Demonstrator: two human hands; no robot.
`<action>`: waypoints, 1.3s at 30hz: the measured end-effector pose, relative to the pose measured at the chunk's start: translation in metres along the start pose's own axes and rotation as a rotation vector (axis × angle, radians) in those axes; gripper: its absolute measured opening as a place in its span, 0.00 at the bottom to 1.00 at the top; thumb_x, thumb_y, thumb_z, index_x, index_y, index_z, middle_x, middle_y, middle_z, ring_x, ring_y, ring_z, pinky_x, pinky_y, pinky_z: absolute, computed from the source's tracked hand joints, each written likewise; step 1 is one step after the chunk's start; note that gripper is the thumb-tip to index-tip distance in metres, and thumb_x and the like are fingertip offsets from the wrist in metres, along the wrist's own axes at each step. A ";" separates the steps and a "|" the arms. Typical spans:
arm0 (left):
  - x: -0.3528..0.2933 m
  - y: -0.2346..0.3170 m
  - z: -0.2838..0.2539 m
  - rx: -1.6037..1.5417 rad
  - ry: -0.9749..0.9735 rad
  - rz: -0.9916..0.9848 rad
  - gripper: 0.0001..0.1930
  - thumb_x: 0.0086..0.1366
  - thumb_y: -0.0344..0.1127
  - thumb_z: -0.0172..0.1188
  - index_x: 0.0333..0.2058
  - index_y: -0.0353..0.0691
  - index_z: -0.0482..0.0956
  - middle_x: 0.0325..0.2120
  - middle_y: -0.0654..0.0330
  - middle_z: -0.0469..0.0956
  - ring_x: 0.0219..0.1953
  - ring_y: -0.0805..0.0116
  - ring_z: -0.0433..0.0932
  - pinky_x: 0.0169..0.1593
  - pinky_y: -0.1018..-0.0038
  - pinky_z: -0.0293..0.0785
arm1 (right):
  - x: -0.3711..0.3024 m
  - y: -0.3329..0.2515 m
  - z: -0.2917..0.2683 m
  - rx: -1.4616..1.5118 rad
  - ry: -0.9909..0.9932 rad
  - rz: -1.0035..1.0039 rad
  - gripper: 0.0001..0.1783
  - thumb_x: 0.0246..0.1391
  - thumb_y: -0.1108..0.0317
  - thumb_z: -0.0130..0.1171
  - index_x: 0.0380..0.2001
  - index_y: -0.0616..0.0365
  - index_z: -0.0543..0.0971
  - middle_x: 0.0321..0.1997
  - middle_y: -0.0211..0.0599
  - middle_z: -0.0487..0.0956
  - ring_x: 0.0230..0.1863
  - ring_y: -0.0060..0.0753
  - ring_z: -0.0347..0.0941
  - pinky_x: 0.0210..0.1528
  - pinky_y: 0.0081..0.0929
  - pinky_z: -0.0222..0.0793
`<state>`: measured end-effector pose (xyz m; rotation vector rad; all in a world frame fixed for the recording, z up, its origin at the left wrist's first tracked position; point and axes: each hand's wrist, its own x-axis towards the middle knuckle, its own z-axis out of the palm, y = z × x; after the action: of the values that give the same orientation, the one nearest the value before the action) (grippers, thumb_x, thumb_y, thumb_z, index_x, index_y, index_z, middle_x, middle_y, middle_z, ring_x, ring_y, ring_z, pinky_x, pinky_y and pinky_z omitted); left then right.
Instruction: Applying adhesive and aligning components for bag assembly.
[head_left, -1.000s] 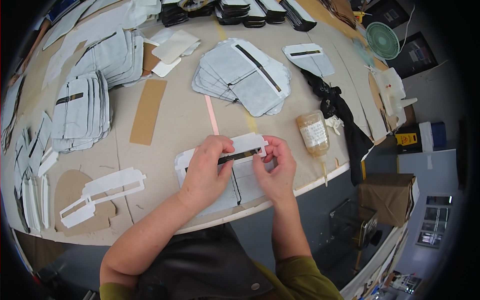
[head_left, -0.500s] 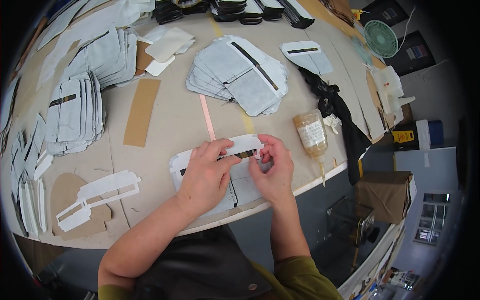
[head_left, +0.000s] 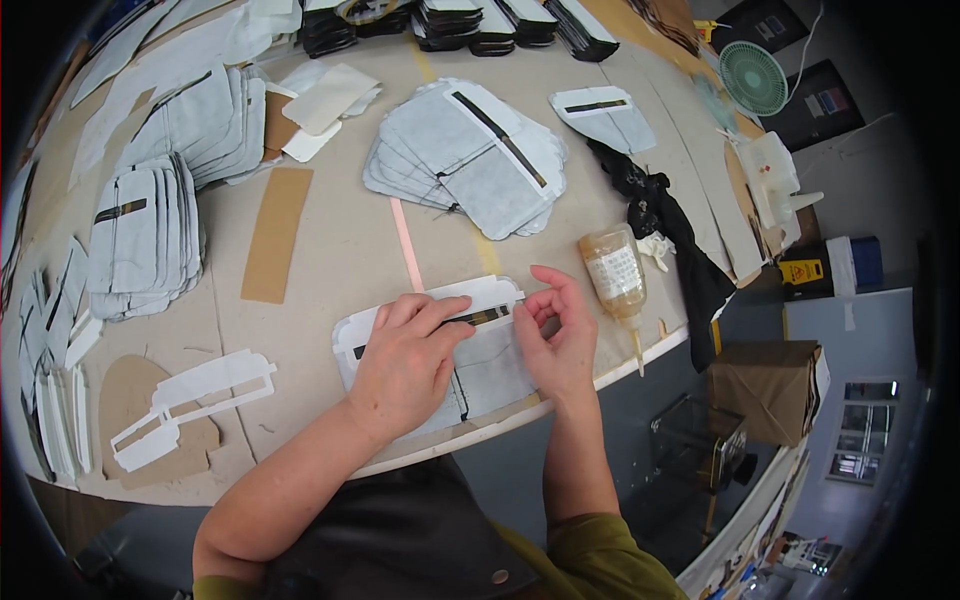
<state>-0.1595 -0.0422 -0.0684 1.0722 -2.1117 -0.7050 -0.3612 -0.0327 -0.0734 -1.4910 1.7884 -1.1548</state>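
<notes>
A grey fabric panel (head_left: 495, 365) lies at the table's front edge. Along its far side sits a white frame-shaped backing piece (head_left: 493, 290), with a dark strip (head_left: 490, 316) showing in its long slot. My left hand (head_left: 402, 375) rests across panel and frame, fingers stretched out and pressing down; its palm hides part of the slot. At the panel's right end is my right hand (head_left: 563, 345), fingers loosely curled and apart, thumb close to the frame's corner. Nothing shows between its fingers. A bottle of amber liquid (head_left: 615, 272) with a thin nozzle lies just beyond that hand.
Fanned grey panels (head_left: 500, 190) lie beyond my hands. Stacked panels (head_left: 135, 245) and a brown card strip (head_left: 277, 235) are to the left. Loose white frames (head_left: 215, 385) rest on brown card nearer me. Black cloth (head_left: 685, 250) hangs over the right edge; a green fan (head_left: 753, 78) stands behind.
My right hand has come off the frame's right end and shifted slightly right. My left hand stays on the panel, its fingers spread flatter. The whole view has shifted slightly.
</notes>
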 end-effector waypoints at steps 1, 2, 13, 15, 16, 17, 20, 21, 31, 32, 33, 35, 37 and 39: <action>0.000 0.000 0.000 -0.001 0.000 0.001 0.16 0.52 0.19 0.60 0.40 0.40 0.83 0.51 0.63 0.79 0.49 0.56 0.72 0.54 0.61 0.67 | 0.000 0.000 0.000 -0.007 -0.003 0.004 0.23 0.48 0.77 0.66 0.50 0.58 0.77 0.25 0.24 0.77 0.25 0.21 0.68 0.35 0.22 0.66; -0.001 0.001 0.001 0.006 0.007 0.001 0.16 0.52 0.19 0.60 0.40 0.40 0.83 0.51 0.63 0.79 0.48 0.56 0.72 0.54 0.61 0.67 | 0.001 0.000 0.000 -0.009 -0.002 0.004 0.23 0.48 0.77 0.66 0.50 0.58 0.77 0.25 0.24 0.77 0.25 0.21 0.68 0.35 0.22 0.66; 0.000 0.002 0.001 0.042 0.000 0.013 0.15 0.52 0.19 0.60 0.39 0.39 0.82 0.49 0.64 0.80 0.48 0.56 0.72 0.54 0.62 0.67 | 0.002 0.001 0.001 -0.040 -0.013 0.039 0.24 0.45 0.77 0.67 0.49 0.57 0.79 0.24 0.21 0.79 0.24 0.20 0.69 0.42 0.24 0.66; 0.000 0.002 0.001 0.050 0.007 0.015 0.15 0.52 0.19 0.60 0.39 0.39 0.81 0.48 0.64 0.80 0.48 0.56 0.73 0.53 0.62 0.67 | 0.002 0.002 0.001 -0.038 -0.011 0.039 0.24 0.45 0.77 0.67 0.49 0.57 0.79 0.24 0.21 0.79 0.24 0.20 0.69 0.42 0.24 0.66; 0.000 0.002 0.002 0.049 0.007 0.015 0.15 0.52 0.19 0.60 0.39 0.39 0.81 0.48 0.64 0.80 0.48 0.56 0.73 0.53 0.62 0.67 | 0.002 0.002 0.001 -0.036 -0.011 0.040 0.25 0.45 0.77 0.68 0.49 0.57 0.79 0.24 0.21 0.79 0.24 0.20 0.70 0.42 0.24 0.67; 0.000 0.002 0.002 0.051 0.012 0.020 0.15 0.52 0.19 0.60 0.39 0.39 0.81 0.48 0.64 0.80 0.48 0.56 0.73 0.53 0.62 0.67 | 0.001 0.002 0.000 -0.037 -0.010 0.040 0.25 0.45 0.77 0.68 0.49 0.57 0.79 0.24 0.21 0.79 0.24 0.20 0.70 0.42 0.24 0.67; 0.001 0.003 0.002 0.061 0.015 0.026 0.15 0.52 0.19 0.60 0.39 0.39 0.81 0.48 0.64 0.80 0.48 0.56 0.73 0.54 0.61 0.67 | 0.002 0.003 -0.002 -0.025 -0.014 0.038 0.25 0.44 0.77 0.68 0.50 0.56 0.79 0.25 0.21 0.79 0.24 0.21 0.70 0.41 0.24 0.67; 0.001 0.003 0.002 0.070 0.015 0.028 0.15 0.52 0.19 0.60 0.39 0.39 0.81 0.47 0.64 0.80 0.49 0.56 0.73 0.54 0.61 0.67 | 0.002 0.002 -0.003 -0.040 -0.023 0.020 0.25 0.44 0.78 0.67 0.50 0.55 0.79 0.25 0.21 0.79 0.24 0.21 0.70 0.41 0.24 0.68; 0.000 0.001 0.005 0.131 -0.014 0.092 0.18 0.48 0.20 0.60 0.41 0.37 0.80 0.50 0.60 0.78 0.54 0.55 0.72 0.58 0.59 0.69 | 0.016 -0.008 -0.015 -0.252 -0.141 -0.483 0.17 0.45 0.82 0.64 0.40 0.53 0.83 0.33 0.30 0.82 0.35 0.33 0.75 0.45 0.33 0.66; -0.001 0.001 0.006 0.139 -0.011 0.097 0.18 0.48 0.20 0.60 0.41 0.37 0.80 0.50 0.60 0.78 0.54 0.55 0.72 0.58 0.59 0.69 | 0.016 -0.009 -0.015 -0.252 -0.143 -0.483 0.17 0.45 0.82 0.64 0.40 0.53 0.83 0.33 0.30 0.82 0.35 0.33 0.75 0.45 0.33 0.66; -0.001 0.001 0.006 0.147 -0.007 0.102 0.18 0.48 0.21 0.60 0.42 0.37 0.80 0.51 0.60 0.77 0.54 0.55 0.72 0.58 0.59 0.69 | 0.015 -0.011 -0.015 -0.263 -0.147 -0.481 0.16 0.46 0.82 0.63 0.38 0.52 0.83 0.33 0.30 0.82 0.34 0.34 0.75 0.47 0.33 0.65; -0.003 0.001 0.004 0.164 -0.018 0.105 0.18 0.49 0.21 0.60 0.42 0.37 0.80 0.51 0.60 0.77 0.55 0.55 0.73 0.58 0.59 0.69 | 0.014 -0.011 -0.016 -0.273 -0.152 -0.479 0.14 0.47 0.82 0.63 0.37 0.52 0.84 0.33 0.29 0.82 0.34 0.36 0.74 0.48 0.34 0.63; -0.007 0.001 0.001 0.181 -0.030 0.107 0.18 0.50 0.21 0.60 0.43 0.37 0.80 0.52 0.60 0.77 0.55 0.55 0.73 0.59 0.59 0.69 | 0.012 -0.005 -0.021 -0.327 -0.215 -0.438 0.14 0.48 0.80 0.64 0.38 0.51 0.85 0.33 0.28 0.83 0.38 0.32 0.76 0.51 0.30 0.62; -0.010 0.001 -0.003 0.226 -0.081 0.128 0.19 0.54 0.23 0.59 0.47 0.37 0.80 0.56 0.59 0.76 0.60 0.56 0.71 0.63 0.59 0.67 | 0.011 -0.001 -0.020 -0.293 -0.197 -0.440 0.14 0.49 0.80 0.64 0.38 0.51 0.85 0.32 0.27 0.83 0.37 0.32 0.76 0.51 0.30 0.61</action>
<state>-0.1535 -0.0334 -0.0687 1.0282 -2.3494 -0.4635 -0.3802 -0.0383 -0.0610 -2.1707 1.5886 -0.9197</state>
